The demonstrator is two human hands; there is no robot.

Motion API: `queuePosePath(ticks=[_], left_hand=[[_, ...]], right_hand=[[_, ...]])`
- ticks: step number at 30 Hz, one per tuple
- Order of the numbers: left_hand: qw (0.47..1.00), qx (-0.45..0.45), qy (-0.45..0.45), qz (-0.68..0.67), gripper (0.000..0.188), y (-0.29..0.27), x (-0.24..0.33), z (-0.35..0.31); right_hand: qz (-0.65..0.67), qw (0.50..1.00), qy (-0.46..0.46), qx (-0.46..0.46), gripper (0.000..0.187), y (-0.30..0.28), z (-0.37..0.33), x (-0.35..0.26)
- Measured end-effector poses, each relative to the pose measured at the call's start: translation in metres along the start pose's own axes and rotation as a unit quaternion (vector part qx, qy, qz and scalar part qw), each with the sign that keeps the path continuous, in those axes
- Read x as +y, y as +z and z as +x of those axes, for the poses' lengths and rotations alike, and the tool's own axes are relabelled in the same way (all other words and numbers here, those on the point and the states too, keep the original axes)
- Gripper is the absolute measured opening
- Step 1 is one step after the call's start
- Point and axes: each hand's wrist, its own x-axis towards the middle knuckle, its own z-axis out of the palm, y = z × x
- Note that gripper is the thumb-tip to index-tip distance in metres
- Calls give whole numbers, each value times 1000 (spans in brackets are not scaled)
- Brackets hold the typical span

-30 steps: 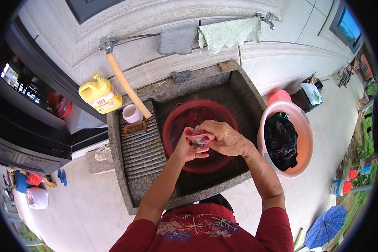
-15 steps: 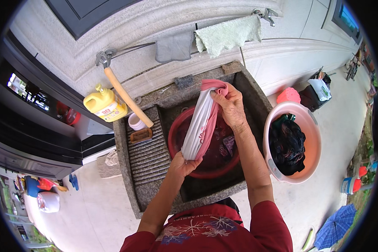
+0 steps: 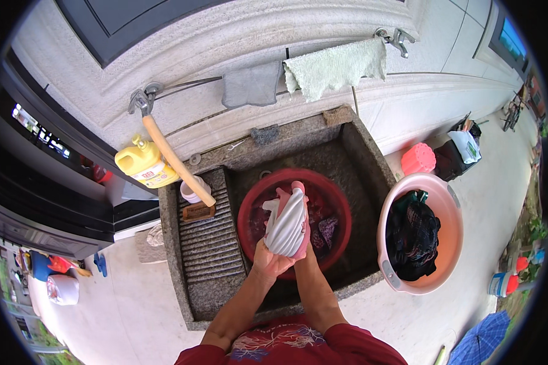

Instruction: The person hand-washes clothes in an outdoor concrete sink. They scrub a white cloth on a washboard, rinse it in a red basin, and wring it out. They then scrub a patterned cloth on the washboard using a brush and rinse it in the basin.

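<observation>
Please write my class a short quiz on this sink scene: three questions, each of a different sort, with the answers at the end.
1. Multiple choice: where is the pale pink tub that holds dark clothes, relative to the stone sink?
A. On its left
B. Inside it
C. On its right

2. True or false: the pale green towel hangs to the right of the grey cloth.

3. Fill in the colour: the left hand holds a white-and-pink cloth over the ____ basin.

Key: 1. C; 2. True; 3. red.
</observation>
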Motion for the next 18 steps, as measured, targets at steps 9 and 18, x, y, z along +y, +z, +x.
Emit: queuePosePath(ticks=[9,18], left_hand=[[997,63,-33,40,74,4,-1,-16],[629,172,-29,757,112,20,9,-8]], right_hand=[[106,973,-90,-185,32,-36,57,-7],[-395,912,-103,-48,34,-42,78,-33]])
